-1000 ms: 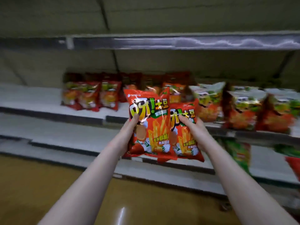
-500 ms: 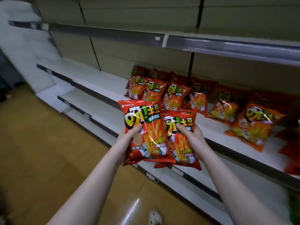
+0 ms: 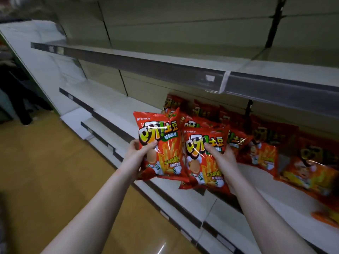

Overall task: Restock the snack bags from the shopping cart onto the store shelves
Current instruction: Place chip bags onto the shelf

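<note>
left red bag (image 3: 163, 153): "呀!土豆", "香浓酥脆 吮指回味" | right red bag (image 3: 203, 167): same wording | shelved bags (image 3: 260, 154): "土豆" partly legible

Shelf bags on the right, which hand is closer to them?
Right. The right hand, gripping the right bag, is just beside the shelf bags. The left hand, gripping the left bag, is farther left of them.

Free lane at centre-left: the middle shelf (image 3: 119, 101) lies bare there under the upper shelf rail (image 3: 146, 67) crossing the frame overhead, while stocked bags (image 3: 262, 154) block its centre-right stretch to the back wall.
</note>
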